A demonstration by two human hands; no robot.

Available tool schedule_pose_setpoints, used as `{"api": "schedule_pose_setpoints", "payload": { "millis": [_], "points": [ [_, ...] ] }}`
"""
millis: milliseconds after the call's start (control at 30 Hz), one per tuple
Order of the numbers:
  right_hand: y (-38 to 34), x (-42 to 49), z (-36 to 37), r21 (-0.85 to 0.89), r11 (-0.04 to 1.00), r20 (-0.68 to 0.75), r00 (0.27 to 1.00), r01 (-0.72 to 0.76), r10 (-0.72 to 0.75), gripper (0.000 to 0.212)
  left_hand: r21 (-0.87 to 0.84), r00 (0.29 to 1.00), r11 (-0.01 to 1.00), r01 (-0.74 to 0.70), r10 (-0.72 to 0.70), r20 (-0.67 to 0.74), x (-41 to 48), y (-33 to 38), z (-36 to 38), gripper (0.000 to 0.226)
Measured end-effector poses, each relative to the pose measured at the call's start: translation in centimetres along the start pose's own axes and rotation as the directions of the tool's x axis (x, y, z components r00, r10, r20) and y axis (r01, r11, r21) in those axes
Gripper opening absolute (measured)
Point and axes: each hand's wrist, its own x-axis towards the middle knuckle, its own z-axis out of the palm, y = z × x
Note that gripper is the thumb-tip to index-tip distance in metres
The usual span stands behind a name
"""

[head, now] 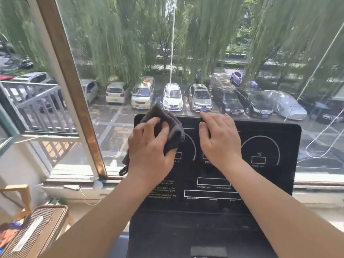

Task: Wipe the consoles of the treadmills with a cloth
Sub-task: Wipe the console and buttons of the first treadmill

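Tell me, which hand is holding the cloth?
The left hand grips the dark cloth against the console; the right hand rests on it with nothing.

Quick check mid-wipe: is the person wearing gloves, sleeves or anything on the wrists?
No. The left hand and right hand are bare: no gloves, rings or watch. The left forearm and right forearm are uncovered, with no sleeve before the picture's edge.

Bright window (186, 53) daylight, soft wide-angle blur.
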Motion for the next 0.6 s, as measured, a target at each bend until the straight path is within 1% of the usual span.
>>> {"api": "schedule_pose_setpoints", "payload": {
  "millis": [67,100,167,233,300,333,367,400,433,467,500,533,567,600],
  "points": [
    [-0.3,-0.3,0.8,-0.003,1.000,-0.078,0.997,0.000,0.000,0.043,0.100,0.998,0.993,-0.060,0.059,0.017,0.1,-0.3,1.2,0.068],
    [-0.4,-0.3,1.0,-0.001,1.000,-0.106,0.994,-0.003,0.003,0.042,0.131,0.996,0.987,-0.091,0.092,0.003,-0.1,-0.5,1.7,0.070],
    [-0.5,-0.2,1.2,0.001,1.000,-0.140,0.990,-0.006,0.006,0.040,0.109,0.991,0.986,-0.123,0.127,-0.035,-1.0,-1.0,2.7,0.070],
    [-0.4,-0.2,1.3,-0.009,1.000,-0.157,0.988,0.005,-0.006,0.038,0.042,0.993,0.993,-0.110,0.111,-0.039,-2.3,-0.9,3.7,0.070],
    [-0.3,-0.2,1.5,-0.013,1.000,-0.172,0.985,0.017,-0.019,0.037,0.033,0.992,0.991,-0.130,0.130,-0.004,-4.7,-0.5,4.6,0.073],
    [-0.4,-0.2,1.5,-0.011,1.000,-0.180,0.983,0.019,-0.020,0.037,0.040,0.984,0.983,-0.177,0.175,0.033,-6.4,-0.4,5.1,0.076],
    [-0.5,-0.2,1.5,-0.011,1.000,-0.186,0.982,0.015,-0.017,0.037,0.055,0.964,0.965,-0.258,0.253,0.083,-8.3,-0.6,5.6,0.080],
    [-0.6,-0.2,1.5,-0.011,1.000,-0.189,0.982,0.011,-0.013,0.037,0.071,0.924,0.928,-0.367,0.354,0.146,-10.0,-1.1,6.0,0.083],
    [-0.6,-0.2,1.5,-0.013,1.000,-0.189,0.982,0.009,-0.012,0.038,0.082,0.857,0.866,-0.493,0.468,0.214,-11.4,-1.9,6.2,0.084],
    [-0.6,-0.2,1.4,-0.017,1.000,-0.186,0.982,0.011,-0.014,0.038,0.076,0.768,0.784,-0.615,0.575,0.281,-12.1,-3.1,6.0,0.085],
    [-0.6,-0.2,1.3,-0.023,1.000,-0.182,0.983,0.014,-0.018,0.039,0.071,0.678,0.700,-0.711,0.655,0.334,-11.9,-4.4,5.6,0.085],
    [-0.6,-0.1,1.3,-0.031,0.999,-0.174,0.985,0.016,-0.021,0.040,0.071,0.614,0.638,-0.767,0.697,0.370,-10.9,-5.6,5.0,0.088],
    [-0.7,-0.2,1.2,-0.038,0.999,-0.166,0.986,0.016,-0.022,0.042,0.093,0.603,0.618,-0.781,0.707,0.370,-9.4,-6.7,4.2,0.091],
    [-0.7,-0.2,1.2,-0.043,0.999,-0.163,0.986,0.012,-0.019,0.043,0.126,0.653,0.654,-0.746,0.681,0.332,-7.5,-7.6,3.3,0.094]
  ]
}}
